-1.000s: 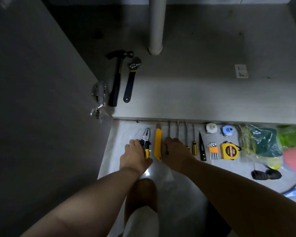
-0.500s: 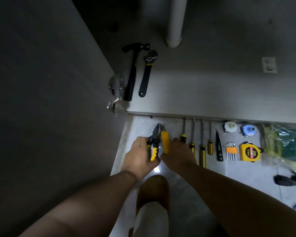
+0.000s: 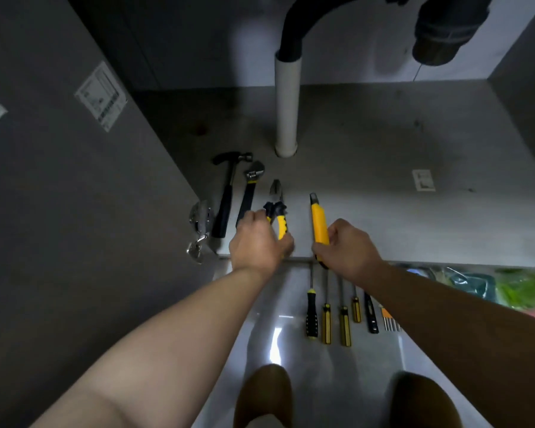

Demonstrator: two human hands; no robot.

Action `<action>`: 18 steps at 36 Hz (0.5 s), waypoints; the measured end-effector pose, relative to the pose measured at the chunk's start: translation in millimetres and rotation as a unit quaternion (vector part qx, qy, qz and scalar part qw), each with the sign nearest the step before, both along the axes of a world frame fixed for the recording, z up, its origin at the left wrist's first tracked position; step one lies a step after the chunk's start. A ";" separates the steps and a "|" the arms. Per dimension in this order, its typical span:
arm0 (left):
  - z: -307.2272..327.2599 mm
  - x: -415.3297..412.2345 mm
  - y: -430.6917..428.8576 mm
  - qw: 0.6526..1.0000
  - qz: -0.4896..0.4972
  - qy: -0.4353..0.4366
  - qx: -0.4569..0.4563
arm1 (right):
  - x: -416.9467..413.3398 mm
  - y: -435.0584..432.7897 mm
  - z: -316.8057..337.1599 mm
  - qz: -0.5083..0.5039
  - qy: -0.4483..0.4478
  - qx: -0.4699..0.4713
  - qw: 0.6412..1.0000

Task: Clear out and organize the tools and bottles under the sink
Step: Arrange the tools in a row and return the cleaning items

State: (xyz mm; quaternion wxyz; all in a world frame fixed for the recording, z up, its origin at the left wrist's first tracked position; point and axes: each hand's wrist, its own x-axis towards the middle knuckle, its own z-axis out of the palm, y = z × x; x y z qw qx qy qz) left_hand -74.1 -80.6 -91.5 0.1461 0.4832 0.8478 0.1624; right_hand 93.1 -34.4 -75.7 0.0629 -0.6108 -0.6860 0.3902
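Observation:
My left hand [image 3: 258,240] grips the yellow-handled pliers [image 3: 277,211] over the front of the cabinet floor [image 3: 383,168], jaws pointing inward. My right hand [image 3: 346,250] holds the yellow utility knife [image 3: 318,222] by its rear end, a little to the right of the pliers. A black hammer [image 3: 227,193] and an adjustable wrench [image 3: 250,189] lie side by side on the cabinet floor just left of the pliers. Several screwdrivers [image 3: 328,316] lie in a row on the tiled floor below my hands, with hex keys [image 3: 389,319] partly hidden by my right arm.
A white drain pipe [image 3: 287,109] rises from the cabinet floor behind the tools. The open cabinet door [image 3: 59,196] with its hinge [image 3: 200,223] stands on the left. Green and teal bags [image 3: 491,285] lie at the right. My knees [image 3: 266,393] show at the bottom.
Both hands have lifted the pliers and the knife off the tiled floor and carried them forward over the cabinet floor. The view has tilted up.

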 end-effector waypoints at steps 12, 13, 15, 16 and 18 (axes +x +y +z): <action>-18.9 -5.7 45.8 0.991 -0.035 0.123 -0.051 | -40.1 40.6 -35.0 -0.020 -0.063 0.039 0.997; -20.4 -4.3 43.2 0.990 -0.038 0.130 -0.042 | -42.3 41.1 -36.4 -0.021 -0.066 0.047 0.996; -23.8 -1.5 34.8 0.990 -0.046 0.129 -0.019 | -45.7 39.9 -38.0 -0.019 -0.070 0.066 0.995; -26.0 -0.8 29.1 0.990 -0.059 0.130 -0.005 | -46.6 38.1 -38.3 -0.018 -0.072 0.075 0.994; -32.4 -0.2 15.9 0.986 -0.098 0.132 0.022 | -46.0 32.2 -38.2 -0.016 -0.074 0.094 0.993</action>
